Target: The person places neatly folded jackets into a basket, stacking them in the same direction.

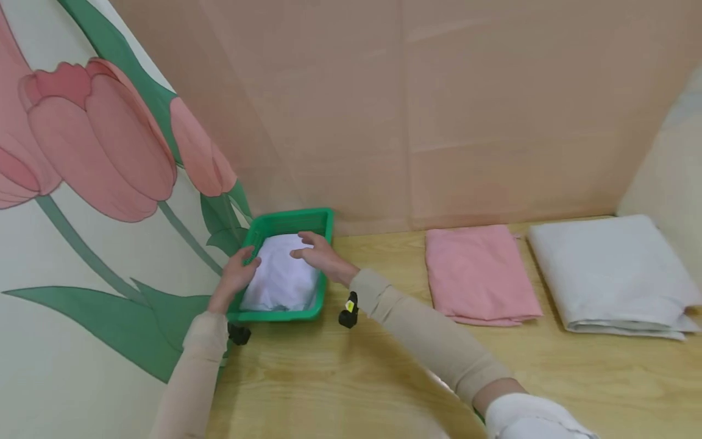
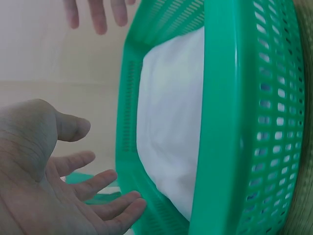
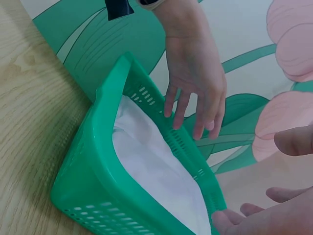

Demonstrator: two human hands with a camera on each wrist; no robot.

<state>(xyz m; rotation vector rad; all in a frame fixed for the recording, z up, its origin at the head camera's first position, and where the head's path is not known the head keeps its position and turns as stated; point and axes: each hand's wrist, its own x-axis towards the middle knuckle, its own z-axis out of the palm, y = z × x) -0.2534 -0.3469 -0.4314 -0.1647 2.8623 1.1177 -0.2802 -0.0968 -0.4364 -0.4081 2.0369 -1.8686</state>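
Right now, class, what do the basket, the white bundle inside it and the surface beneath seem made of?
Green basket: probably plastic, slightly shiny, with regular slots. White bundle: likely fabric, matte, softly creased. Surface: smooth wood or printed laminate; the grain fits either.

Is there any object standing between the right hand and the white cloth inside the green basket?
Nothing visible does. The right hand hovers above the white cloth; the green basket has walls around the cloth, but its top is open.
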